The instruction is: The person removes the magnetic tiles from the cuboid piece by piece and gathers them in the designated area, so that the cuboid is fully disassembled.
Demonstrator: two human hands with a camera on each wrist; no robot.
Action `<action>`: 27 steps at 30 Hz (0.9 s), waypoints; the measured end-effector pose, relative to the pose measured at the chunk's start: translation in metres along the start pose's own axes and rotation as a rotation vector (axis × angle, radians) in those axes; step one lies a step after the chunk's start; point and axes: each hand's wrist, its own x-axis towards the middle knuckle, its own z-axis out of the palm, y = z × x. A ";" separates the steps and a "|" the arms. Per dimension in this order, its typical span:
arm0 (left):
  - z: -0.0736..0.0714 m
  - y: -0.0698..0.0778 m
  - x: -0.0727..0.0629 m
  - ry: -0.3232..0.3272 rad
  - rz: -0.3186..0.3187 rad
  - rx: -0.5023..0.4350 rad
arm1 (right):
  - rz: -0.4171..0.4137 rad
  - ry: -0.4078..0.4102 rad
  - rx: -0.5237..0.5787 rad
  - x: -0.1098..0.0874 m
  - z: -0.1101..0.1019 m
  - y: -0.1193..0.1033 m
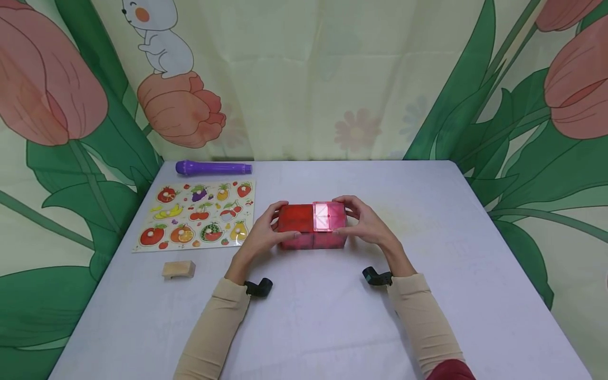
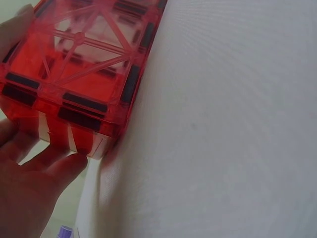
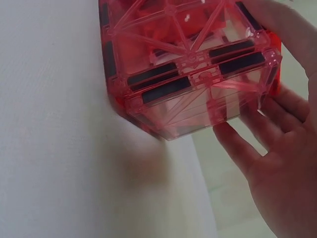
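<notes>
Gripping the red box (image 1: 309,227): left hand (image 1: 263,230) at nine o'clock, right hand (image 1: 364,225) at three. Uneven squeezing might buckle it.

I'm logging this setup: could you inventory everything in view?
Box: 1, red and pink, between the hands
Microphone: 1, purple, table's far left
Fruit board: 1, pale with multicoloured fruit, left of the box
Block: 1, light brown, nearer than the board
Table: 1, white, beneath these
Backdrop: count unclear, pale with pink and green print, around the table
Wrist cameras: 2, black, at the wrists
Sleeves: 2, beige, dark red at right's lower end
Left hand: 1, holding the box's left
Right hand: 1, holding its right
</notes>
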 end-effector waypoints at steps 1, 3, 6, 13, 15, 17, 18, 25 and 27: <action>0.000 0.000 0.000 -0.001 0.001 0.000 | -0.003 0.003 0.002 0.000 0.000 -0.001; 0.000 0.000 0.000 0.002 0.002 0.004 | -0.006 0.011 0.002 0.000 0.001 -0.003; 0.000 0.001 -0.001 0.006 0.004 0.009 | -0.005 0.021 -0.025 0.000 0.002 -0.006; 0.000 0.000 -0.001 0.000 -0.001 -0.001 | -0.016 0.062 -0.164 -0.003 0.000 -0.010; 0.000 0.000 -0.001 0.003 -0.004 -0.001 | -0.008 0.064 -0.154 -0.003 0.000 -0.010; 0.000 0.000 -0.001 0.002 -0.005 0.000 | -0.010 0.055 -0.127 -0.003 0.000 -0.010; 0.000 0.000 -0.001 0.001 -0.005 -0.001 | -0.014 0.047 -0.107 -0.003 0.000 -0.010; 0.000 0.000 -0.001 -0.006 -0.008 -0.001 | -0.008 -0.004 -0.020 -0.002 0.000 -0.010; 0.000 0.000 -0.001 -0.008 -0.010 -0.001 | 0.011 -0.005 -0.009 -0.002 0.000 -0.010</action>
